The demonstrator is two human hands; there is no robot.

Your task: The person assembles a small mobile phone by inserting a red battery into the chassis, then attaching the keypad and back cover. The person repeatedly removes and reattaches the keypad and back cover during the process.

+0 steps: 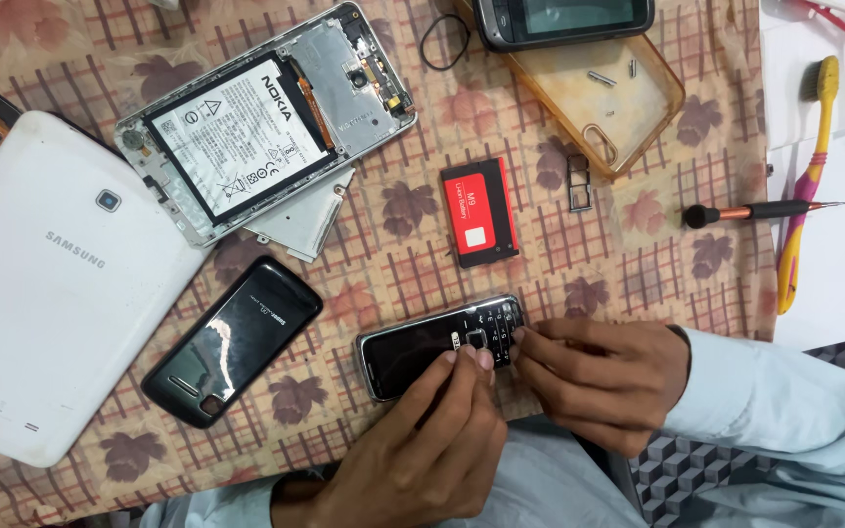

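A small black keypad phone lies face up near the front edge of the patterned tablecloth. My left hand comes up from below, its fingertips resting on the phone's lower screen edge and keypad. My right hand reaches in from the right and pinches the phone's keypad end with thumb and fingers. A red and black battery rests just above the phone, apart from it.
A black back cover and a white tablet lie to the left. An opened smartphone with its battery showing lies at the top. A clear amber case, SIM tray, screwdriver and toothbrush are right.
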